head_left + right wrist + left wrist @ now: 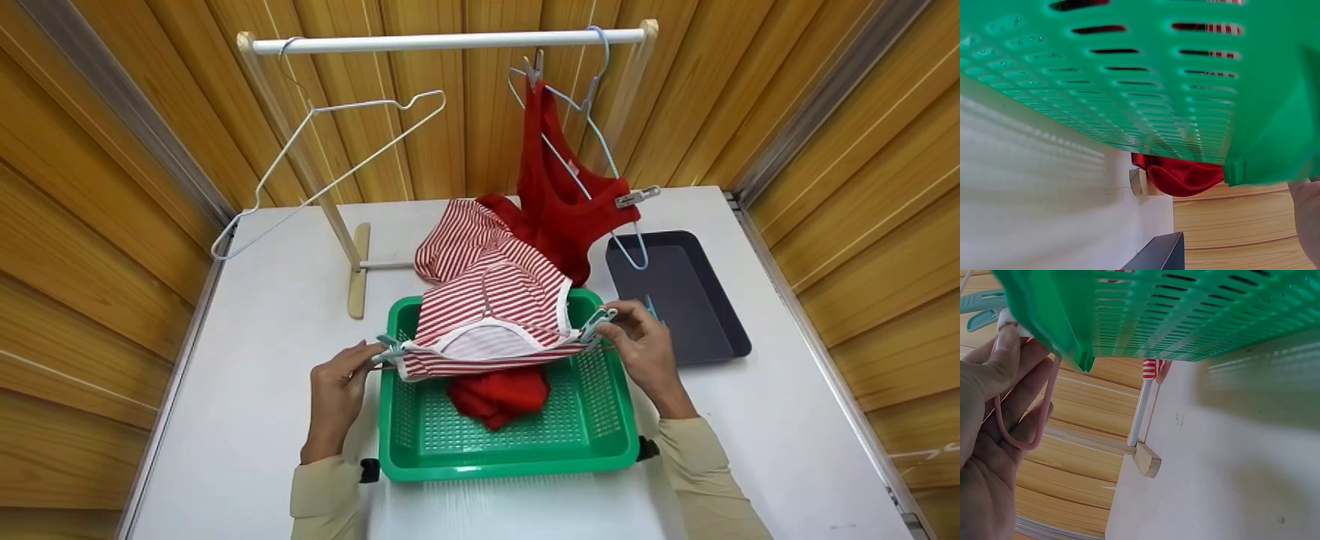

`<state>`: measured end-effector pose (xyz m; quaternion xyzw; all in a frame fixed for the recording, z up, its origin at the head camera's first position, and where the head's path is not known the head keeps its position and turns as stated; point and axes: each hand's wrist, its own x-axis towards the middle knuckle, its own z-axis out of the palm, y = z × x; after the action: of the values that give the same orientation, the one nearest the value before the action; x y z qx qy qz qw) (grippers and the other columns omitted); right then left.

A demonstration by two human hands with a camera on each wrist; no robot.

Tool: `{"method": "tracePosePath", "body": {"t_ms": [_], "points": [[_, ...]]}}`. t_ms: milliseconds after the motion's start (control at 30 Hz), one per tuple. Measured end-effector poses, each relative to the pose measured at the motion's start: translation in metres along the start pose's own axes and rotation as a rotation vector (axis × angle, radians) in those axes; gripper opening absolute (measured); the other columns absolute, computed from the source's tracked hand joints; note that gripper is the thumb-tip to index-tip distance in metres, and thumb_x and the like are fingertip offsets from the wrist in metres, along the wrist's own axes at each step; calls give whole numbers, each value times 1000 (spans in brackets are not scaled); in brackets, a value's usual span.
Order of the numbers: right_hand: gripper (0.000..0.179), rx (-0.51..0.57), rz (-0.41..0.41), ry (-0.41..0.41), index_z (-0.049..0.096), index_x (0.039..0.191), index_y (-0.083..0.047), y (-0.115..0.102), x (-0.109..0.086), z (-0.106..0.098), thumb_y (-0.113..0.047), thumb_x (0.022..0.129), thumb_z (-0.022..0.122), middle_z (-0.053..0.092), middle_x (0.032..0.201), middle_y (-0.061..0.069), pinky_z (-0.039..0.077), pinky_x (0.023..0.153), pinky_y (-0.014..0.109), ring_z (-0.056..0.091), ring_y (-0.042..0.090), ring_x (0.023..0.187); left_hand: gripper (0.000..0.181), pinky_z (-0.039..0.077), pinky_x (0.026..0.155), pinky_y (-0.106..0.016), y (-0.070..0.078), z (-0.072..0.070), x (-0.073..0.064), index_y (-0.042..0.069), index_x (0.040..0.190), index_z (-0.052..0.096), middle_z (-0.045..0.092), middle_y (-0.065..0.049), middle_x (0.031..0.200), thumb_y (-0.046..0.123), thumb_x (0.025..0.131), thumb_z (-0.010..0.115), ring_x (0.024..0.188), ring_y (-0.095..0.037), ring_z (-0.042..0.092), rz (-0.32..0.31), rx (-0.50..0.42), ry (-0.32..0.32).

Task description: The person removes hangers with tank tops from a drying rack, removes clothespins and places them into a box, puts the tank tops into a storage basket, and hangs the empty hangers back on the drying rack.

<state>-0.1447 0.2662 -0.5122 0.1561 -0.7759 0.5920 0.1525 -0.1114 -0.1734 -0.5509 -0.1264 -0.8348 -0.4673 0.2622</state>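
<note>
A red-and-white striped sleeveless top (495, 300) lies over the back of a green basket (510, 472), with a pink hanger (1039, 422) inside it. Teal clothespins sit at its two shoulders. My left hand (341, 390) pinches the white shoulder trim beside the left clothespin (982, 304), and the hanger's end loop passes across its fingers. At the other shoulder, my right hand (645, 356) pinches the right clothespin (598, 324) between thumb and fingers. Only an edge of that hand shows in the right wrist view. A red cloth (499, 397) lies bunched in the basket.
Behind the basket stands a rack with a white rail (450, 40). A bare white hanger (330, 172) hangs at its left; a red tank top (536, 187) is clipped to a blue hanger (600, 139) at its right. A dark tray (679, 300) lies to the right.
</note>
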Motion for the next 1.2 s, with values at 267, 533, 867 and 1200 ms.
{"method": "tracePosePath", "body": {"t_ms": [267, 533, 867, 1200], "points": [[23, 9, -10, -1, 62, 115, 19, -24, 2, 2, 18, 94, 69, 67, 107, 31, 55, 83, 15, 68, 9, 95, 32, 53, 100, -20, 0, 0, 0, -1, 104, 83, 80, -11, 104, -24, 84, 74, 100, -35, 77, 3, -2, 6], [25, 22, -39, -5, 61, 116, 19, -22, 2, 0, 9, 96, 72, 66, 107, 32, 56, 82, 17, 69, 14, 95, 31, 53, 100, -19, 1, 0, 0, -1, 104, 83, 81, -10, 104, -23, 84, 75, 101, -35, 77, -5, 7, 6], [26, 28, -38, 37, 63, 116, 19, -8, 4, -6, 24, 90, 68, 66, 107, 27, 56, 86, 19, 69, 9, 98, 30, 52, 99, -18, 3, 0, 0, -1, 104, 83, 80, -14, 102, -22, 85, 74, 100, -34, 77, -28, 11, -2], [29, 29, -45, 85, 65, 117, 17, 8, 6, -14, 23, 90, 70, 69, 105, 13, 57, 89, 19, 70, 8, 99, 30, 52, 101, -20, 3, 1, -1, 1, 104, 84, 81, -7, 103, -21, 86, 75, 99, -33, 78, -17, 4, 4]]}}
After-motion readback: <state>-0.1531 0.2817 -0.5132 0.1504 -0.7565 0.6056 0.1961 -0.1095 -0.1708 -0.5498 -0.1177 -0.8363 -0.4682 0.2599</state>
